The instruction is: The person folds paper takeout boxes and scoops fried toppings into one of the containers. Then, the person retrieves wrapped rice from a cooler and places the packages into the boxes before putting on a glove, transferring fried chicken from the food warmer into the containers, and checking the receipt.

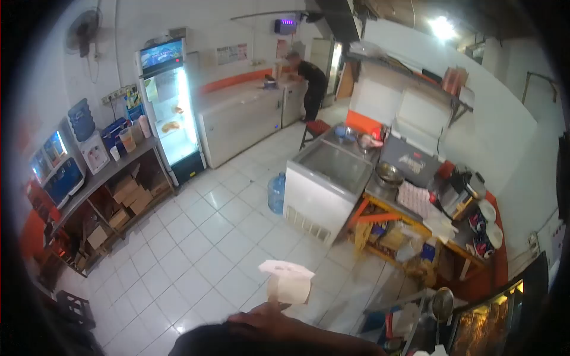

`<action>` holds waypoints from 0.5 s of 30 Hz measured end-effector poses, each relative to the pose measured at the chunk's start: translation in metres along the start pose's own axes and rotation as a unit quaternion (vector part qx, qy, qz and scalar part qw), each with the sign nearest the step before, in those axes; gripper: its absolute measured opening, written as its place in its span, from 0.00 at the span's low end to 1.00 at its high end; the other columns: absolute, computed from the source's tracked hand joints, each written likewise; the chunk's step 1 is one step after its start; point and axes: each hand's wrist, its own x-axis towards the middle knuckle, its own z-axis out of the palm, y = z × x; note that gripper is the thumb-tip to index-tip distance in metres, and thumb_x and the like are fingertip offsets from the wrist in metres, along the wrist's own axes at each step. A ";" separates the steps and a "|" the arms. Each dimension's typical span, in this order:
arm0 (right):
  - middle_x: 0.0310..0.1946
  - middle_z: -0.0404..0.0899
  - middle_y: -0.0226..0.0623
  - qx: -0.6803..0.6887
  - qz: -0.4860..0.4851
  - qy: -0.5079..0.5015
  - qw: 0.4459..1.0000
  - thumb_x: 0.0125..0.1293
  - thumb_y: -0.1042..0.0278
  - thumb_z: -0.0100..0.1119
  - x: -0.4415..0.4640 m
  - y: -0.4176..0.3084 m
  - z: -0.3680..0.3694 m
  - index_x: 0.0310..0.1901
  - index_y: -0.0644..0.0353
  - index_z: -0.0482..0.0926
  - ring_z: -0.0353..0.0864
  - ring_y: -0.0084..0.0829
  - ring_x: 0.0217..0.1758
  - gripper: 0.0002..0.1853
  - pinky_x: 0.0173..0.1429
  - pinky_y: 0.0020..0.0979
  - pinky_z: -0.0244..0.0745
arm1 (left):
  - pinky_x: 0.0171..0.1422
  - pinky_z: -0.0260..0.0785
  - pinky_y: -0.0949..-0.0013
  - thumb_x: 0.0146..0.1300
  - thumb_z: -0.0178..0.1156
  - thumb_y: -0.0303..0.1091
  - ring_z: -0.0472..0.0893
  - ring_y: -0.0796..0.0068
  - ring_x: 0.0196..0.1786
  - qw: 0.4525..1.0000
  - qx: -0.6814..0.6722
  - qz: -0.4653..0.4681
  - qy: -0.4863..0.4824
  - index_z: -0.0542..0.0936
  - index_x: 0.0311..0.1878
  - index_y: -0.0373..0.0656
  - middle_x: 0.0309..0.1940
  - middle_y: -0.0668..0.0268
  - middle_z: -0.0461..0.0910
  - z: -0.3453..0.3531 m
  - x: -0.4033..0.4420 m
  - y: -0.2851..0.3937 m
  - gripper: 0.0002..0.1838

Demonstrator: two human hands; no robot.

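White and tan, a paper packet point(290, 289) is held over the tiled floor point(196, 261), its bottom seemingly pinched by the fingers of the right hand point(267, 315). It is already in hand, not yet put down. The left hand cannot be seen.

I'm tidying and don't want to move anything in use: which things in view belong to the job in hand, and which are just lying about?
Seemingly part of the job:
paper, held in the right hand's fingers

Apparently just lying about:
blue water bottle on the floor
cardboard boxes
stool
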 end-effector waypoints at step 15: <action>0.74 0.39 0.56 -0.563 -0.120 0.323 0.751 0.48 0.80 0.50 0.101 -0.031 -0.246 0.72 0.33 0.56 0.28 0.66 0.76 0.46 0.68 0.71 0.24 | 0.54 0.72 0.45 0.66 0.50 0.53 0.74 0.52 0.56 0.997 -0.034 -0.063 0.003 0.67 0.61 0.41 0.56 0.53 0.71 0.014 0.025 -0.023 0.29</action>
